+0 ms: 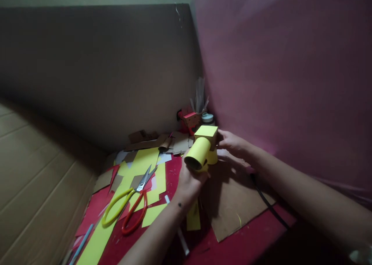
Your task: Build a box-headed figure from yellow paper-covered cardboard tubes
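A yellow paper model (206,131) is held up over the table; it has a square box top, a yellow tube jutting toward me and another round yellow piece beneath. My left hand (190,178) is closed around its lower front, under the tube, with several fingers hidden behind the paper. From the right, my right hand (231,141) grips the box's right side between thumb and fingers; some fingertips are out of sight. Left of my left hand lie scissors (140,187), blades apart, with one yellow and one red handle, on yellow paper sheets (142,160).
A brown cardboard sheet (232,195) lies under my hands on the red table (203,253). A black cable (270,206) crosses its right side. Behind stand a light-blue-lidded bottle (207,118), a red box (190,118) and pale sticks (199,94). A glue stick (182,239) lies near the front.
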Demonstrator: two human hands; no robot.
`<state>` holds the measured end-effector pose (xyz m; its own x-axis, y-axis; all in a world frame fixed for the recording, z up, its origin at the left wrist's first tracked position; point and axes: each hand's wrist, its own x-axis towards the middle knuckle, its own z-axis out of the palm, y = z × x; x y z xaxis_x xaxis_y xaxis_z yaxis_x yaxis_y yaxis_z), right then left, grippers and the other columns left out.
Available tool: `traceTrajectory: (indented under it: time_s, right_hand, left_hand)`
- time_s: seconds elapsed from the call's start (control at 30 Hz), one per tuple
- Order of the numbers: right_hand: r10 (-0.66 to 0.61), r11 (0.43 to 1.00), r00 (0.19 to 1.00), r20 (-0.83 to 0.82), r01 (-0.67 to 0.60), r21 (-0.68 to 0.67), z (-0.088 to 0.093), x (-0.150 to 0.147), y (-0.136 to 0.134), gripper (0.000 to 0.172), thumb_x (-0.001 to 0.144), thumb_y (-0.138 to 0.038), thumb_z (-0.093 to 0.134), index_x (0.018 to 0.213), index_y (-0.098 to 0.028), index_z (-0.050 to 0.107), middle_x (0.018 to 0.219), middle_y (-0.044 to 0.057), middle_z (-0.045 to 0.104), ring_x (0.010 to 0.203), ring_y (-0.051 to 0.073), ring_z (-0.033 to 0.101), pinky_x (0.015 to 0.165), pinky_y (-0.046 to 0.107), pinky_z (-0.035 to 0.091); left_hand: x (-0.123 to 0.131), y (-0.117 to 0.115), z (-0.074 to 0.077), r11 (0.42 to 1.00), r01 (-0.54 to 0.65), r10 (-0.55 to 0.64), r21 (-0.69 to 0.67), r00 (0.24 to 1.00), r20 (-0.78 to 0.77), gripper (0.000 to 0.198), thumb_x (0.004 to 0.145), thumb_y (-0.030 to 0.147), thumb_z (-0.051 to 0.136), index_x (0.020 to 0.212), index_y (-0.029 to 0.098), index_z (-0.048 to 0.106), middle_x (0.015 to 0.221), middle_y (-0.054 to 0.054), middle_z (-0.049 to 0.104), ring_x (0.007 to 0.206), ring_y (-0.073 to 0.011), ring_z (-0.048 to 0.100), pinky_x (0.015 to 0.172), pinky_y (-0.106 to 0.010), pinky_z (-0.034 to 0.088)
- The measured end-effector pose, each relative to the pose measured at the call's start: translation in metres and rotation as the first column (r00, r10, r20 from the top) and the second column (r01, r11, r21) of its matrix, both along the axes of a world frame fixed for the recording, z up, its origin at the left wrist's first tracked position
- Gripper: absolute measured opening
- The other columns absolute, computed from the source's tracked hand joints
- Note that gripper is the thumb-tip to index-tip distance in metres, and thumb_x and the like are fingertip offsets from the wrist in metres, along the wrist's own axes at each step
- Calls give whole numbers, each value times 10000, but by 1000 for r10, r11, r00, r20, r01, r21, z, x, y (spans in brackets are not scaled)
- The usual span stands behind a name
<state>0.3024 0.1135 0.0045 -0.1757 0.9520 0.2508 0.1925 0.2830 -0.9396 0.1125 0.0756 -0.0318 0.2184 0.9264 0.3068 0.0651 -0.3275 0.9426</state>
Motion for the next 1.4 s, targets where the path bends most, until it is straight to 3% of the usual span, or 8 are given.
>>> traceTrajectory:
  time_s: [0.2, 0.4, 0.53, 0.7, 0.83, 0.97, 1.3, 1.4]
  right_hand:
    - [82, 997, 996, -31, -82, 0, 3, 7, -10, 666, 616, -69, 587, 1274, -121, 501, 1229, 121, 629, 1121, 251, 585, 889, 324, 501]
    - [131, 991, 988, 85, -128, -38, 2, 7, -14, 745, 578, -95, 657, 1287, -137, 434, 1186, 119, 606, 1087, 267, 582, 833, 334, 519]
    - [187, 982, 982, -2, -187, -23, 0, 5, -18, 714, 601, -109, 646, 1280, -148, 426, 1195, 111, 607, 1115, 253, 575, 912, 349, 493]
    - [-82, 996, 985, -151, 88, 31, -10, 3, -16, 658, 580, -208, 758, 1174, -152, 481, 1188, 135, 615, 1104, 298, 592, 917, 407, 504]
    - [-372, 918, 927, -57, 376, 125, -19, 0, -16, 671, 572, -349, 824, 1129, -187, 486, 1130, 142, 636, 1011, 331, 632, 820, 460, 535]
    - [-540, 831, 838, 84, 514, 211, -23, -10, -24, 730, 551, -436, 832, 1133, -174, 476, 1061, 156, 657, 970, 361, 638, 804, 510, 519]
    - [-480, 856, 857, 188, 410, 315, -28, -24, -47, 921, 565, -464, 824, 1323, -175, 388, 1323, 199, 518, 1221, 389, 508, 992, 540, 436]
    - [-387, 906, 910, 147, 346, 242, -28, -18, -46, 1050, 535, -414, 844, 1402, -176, 302, 1341, 195, 505, 1197, 377, 526, 977, 542, 451]
  left_hand:
    - [-26, 18, 15, 996, 53, -49, -66, 997, 56, 479, 585, 81, 697, 1048, 150, 598, 891, -22, 652, 791, -191, 594, 689, -295, 488]
    - [-42, 33, 4, 990, 109, -96, -85, 985, 144, 487, 604, 156, 769, 1066, 136, 616, 966, -63, 687, 878, -225, 620, 797, -338, 491]
    - [-39, 35, 5, 986, 127, -102, -109, 972, 211, 550, 591, 181, 768, 1109, 141, 587, 955, -67, 692, 943, -253, 633, 870, -371, 487]
    - [-43, 41, 8, 987, 7, 38, -158, 960, 277, 768, 618, 276, 786, 1299, 222, 434, 1273, -95, 564, 1233, -262, 508, 995, -354, 425]
    - [-49, 46, 6, 972, -85, 141, -219, 956, 256, 692, 661, 284, 765, 1268, 185, 446, 1269, -131, 535, 1262, -272, 474, 1004, -366, 413]
    - [-49, 46, 0, 966, -82, 139, -246, 965, 224, 610, 661, 261, 752, 1203, 157, 492, 1200, -137, 580, 1194, -283, 522, 967, -396, 434]
    - [-38, 30, -4, 982, 46, -34, -182, 997, 67, 599, 716, 269, 746, 1251, 197, 486, 1210, -122, 577, 1136, -266, 533, 888, -392, 482]
    - [-33, 27, -3, 984, 51, -52, -168, 999, -3, 630, 696, 239, 749, 1259, 179, 473, 1195, -129, 576, 1155, -276, 513, 936, -416, 451]
